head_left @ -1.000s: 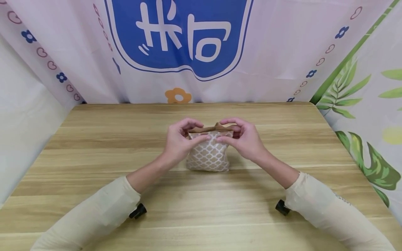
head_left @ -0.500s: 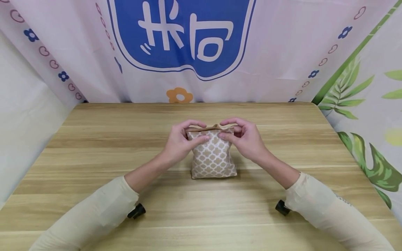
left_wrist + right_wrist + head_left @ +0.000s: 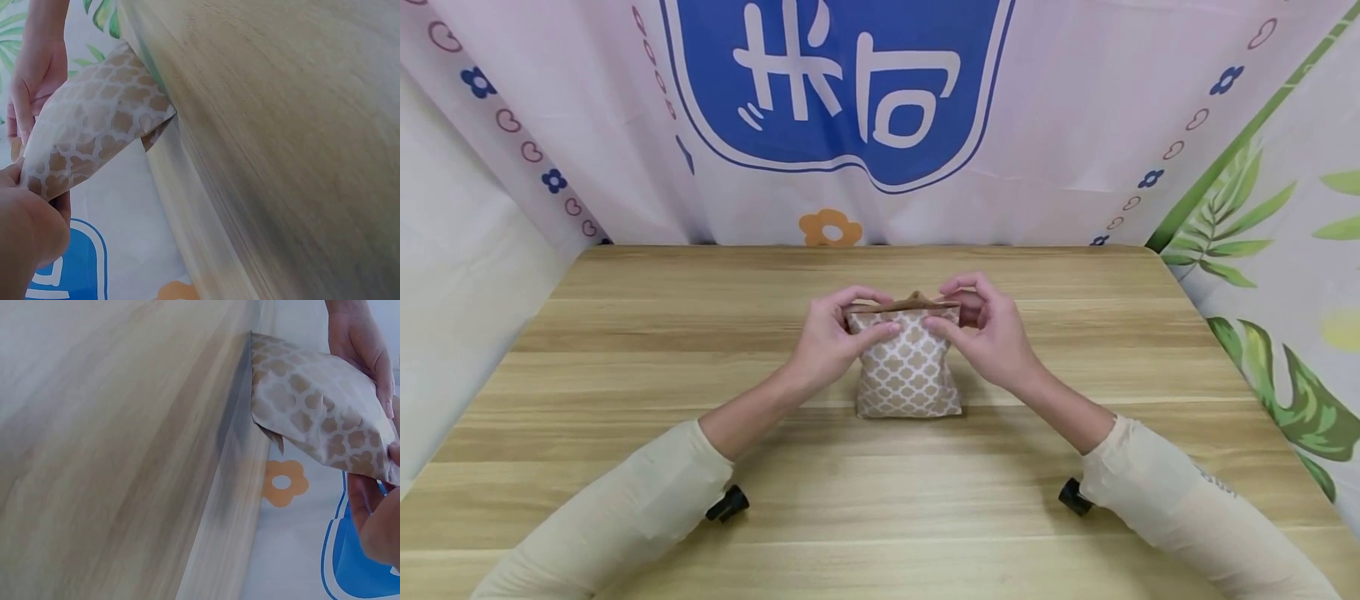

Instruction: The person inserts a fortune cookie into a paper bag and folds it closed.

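A small brown paper bag point(image 3: 906, 375) with a white lattice pattern stands upright near the middle of the wooden table, its base at the tabletop. Its plain brown top edge is creased and folded. My left hand point(image 3: 835, 337) pinches the upper left corner, thumb on the front and fingers behind. At the upper right corner, my right hand point(image 3: 992, 333) does the same, with its index finger raised a little off the top edge. Both wrist views show the patterned bag point(image 3: 94, 119) bulging between the hands; what is inside is hidden.
The wooden table point(image 3: 625, 400) reaches back to a white curtain point(image 3: 1060, 125) with a blue emblem point(image 3: 842, 83). A leaf-print cloth point(image 3: 1262, 333) hangs at the right. Black wrist cameras sit under both cream sleeves point(image 3: 625, 500).
The bag's base swung toward me and to the right, then slightly back. My right fingers have just lifted from the folded top edge, which has risen a little. My left hand has hardly moved.
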Available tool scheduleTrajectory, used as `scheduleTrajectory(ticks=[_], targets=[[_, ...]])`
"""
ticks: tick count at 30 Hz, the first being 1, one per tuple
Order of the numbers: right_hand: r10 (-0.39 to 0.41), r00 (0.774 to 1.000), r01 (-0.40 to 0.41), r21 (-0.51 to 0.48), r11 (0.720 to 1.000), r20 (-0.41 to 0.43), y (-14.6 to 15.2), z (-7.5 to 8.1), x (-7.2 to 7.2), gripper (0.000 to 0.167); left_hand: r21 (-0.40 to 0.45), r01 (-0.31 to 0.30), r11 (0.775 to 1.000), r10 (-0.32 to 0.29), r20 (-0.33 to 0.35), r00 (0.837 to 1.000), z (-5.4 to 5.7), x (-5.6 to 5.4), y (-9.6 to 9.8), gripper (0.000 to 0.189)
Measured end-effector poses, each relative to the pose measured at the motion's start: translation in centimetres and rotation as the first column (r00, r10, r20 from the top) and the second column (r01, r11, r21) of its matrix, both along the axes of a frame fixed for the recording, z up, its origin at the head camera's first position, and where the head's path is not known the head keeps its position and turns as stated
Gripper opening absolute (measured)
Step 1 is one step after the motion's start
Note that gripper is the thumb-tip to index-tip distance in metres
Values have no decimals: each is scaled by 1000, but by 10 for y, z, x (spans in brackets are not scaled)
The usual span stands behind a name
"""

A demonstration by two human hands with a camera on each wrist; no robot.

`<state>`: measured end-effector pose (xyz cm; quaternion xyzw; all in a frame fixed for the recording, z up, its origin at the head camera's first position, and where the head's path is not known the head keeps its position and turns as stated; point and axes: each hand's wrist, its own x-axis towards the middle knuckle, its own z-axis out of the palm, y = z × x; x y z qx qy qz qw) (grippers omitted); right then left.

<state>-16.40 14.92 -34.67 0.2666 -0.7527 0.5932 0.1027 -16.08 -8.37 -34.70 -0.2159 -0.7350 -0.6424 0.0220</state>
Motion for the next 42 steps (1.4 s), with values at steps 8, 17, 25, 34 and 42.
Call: scheduleTrajectory(ticks=[8, 17, 25, 34, 42], targets=[[21, 998, -22, -24, 999, -55, 3, -2, 0, 43, -45, -27, 999, 25, -46, 999, -1, 0, 1, 30], [33, 992, -30, -24, 999, 123, 4, 1, 0, 42, -14, -10, 1000, 9, -51, 999, -2, 0, 3, 26], [39, 976, -30, -48, 998, 215, 4, 1, -1, 36, -29, 11, 1000, -11, 3, 1000, -1, -1, 2, 24], [75, 970, -65, -51, 997, 230, 7, -1, -2, 33, -37, 26, 999, -25, 13, 1000, -4, -2, -2, 27], [24, 972, -18, -28, 999, 235, 9, -1, -3, 26, 11, 17, 1000, -17, 35, 999, -6, -2, -4, 21]])
